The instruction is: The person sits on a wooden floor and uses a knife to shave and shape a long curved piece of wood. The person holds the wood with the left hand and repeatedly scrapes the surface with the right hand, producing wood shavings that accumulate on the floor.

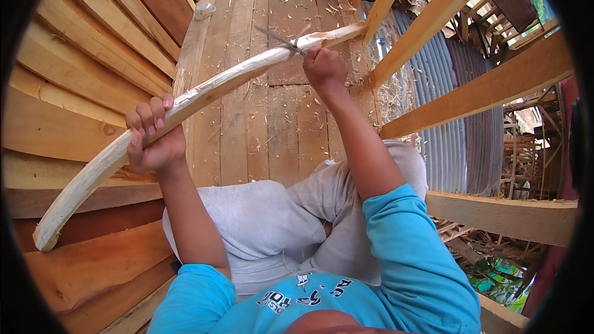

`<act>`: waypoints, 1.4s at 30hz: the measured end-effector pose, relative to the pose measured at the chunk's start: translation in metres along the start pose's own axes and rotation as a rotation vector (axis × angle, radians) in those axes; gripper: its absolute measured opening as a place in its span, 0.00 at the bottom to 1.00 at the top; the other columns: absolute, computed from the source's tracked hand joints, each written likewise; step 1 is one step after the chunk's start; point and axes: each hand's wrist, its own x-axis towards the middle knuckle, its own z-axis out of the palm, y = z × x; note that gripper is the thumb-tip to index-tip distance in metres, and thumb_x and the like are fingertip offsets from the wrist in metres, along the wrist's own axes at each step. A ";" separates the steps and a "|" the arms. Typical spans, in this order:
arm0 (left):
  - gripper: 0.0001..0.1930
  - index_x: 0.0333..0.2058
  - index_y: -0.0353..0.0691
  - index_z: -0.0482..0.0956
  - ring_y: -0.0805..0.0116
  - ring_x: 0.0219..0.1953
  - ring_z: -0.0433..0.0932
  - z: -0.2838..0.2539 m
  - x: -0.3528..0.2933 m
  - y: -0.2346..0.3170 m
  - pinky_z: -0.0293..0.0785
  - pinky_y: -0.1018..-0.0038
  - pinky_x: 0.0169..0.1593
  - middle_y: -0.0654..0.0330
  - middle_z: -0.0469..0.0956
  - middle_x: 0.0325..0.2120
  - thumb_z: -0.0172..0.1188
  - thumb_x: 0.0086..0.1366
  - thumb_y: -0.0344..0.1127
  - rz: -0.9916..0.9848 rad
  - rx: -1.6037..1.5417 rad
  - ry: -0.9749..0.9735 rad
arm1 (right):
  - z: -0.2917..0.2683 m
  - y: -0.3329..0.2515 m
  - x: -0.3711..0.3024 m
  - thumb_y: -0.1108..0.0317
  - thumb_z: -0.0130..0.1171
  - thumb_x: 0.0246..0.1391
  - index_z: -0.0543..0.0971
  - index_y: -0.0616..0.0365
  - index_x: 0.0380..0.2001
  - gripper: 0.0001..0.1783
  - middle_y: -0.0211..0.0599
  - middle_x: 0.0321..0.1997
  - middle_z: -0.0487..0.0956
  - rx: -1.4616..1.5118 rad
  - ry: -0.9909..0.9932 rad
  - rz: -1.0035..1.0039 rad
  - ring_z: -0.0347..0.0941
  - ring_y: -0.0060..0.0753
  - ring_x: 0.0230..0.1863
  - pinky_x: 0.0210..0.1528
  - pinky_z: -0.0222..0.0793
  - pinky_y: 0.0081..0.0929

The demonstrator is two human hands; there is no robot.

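A long, pale, peeled wooden pole (229, 80) slants across the view, from the lower left up to the right. It looks bowed, though the lens may add to that. My left hand (156, 133) is wrapped round it left of the middle, thumb below and fingers over the top. Near the pole's far right end, my right hand (325, 69) is closed on a knife, its handle hidden in the fist. The thin grey knife blade (276, 38) lies across the pole and points up to the left. A curled wood shaving (303, 30) rises beside the blade.
I sit with legs folded on a plank floor (281, 124) strewn with shavings. A plank wall (74, 105) stands close on the left. Wooden rails (476, 89) run along the right, with corrugated metal sheets (442, 124) beyond. A small see-through object (204, 10) lies by the wall.
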 end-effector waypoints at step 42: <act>0.13 0.23 0.51 0.60 0.73 0.28 0.61 0.001 -0.002 -0.001 0.59 0.66 0.51 0.70 0.58 0.20 0.58 0.53 0.41 0.002 -0.001 0.006 | -0.007 0.046 0.018 0.55 0.35 0.65 0.81 0.67 0.32 0.29 0.60 0.37 0.81 0.049 -0.264 0.234 0.78 0.64 0.39 0.46 0.70 0.57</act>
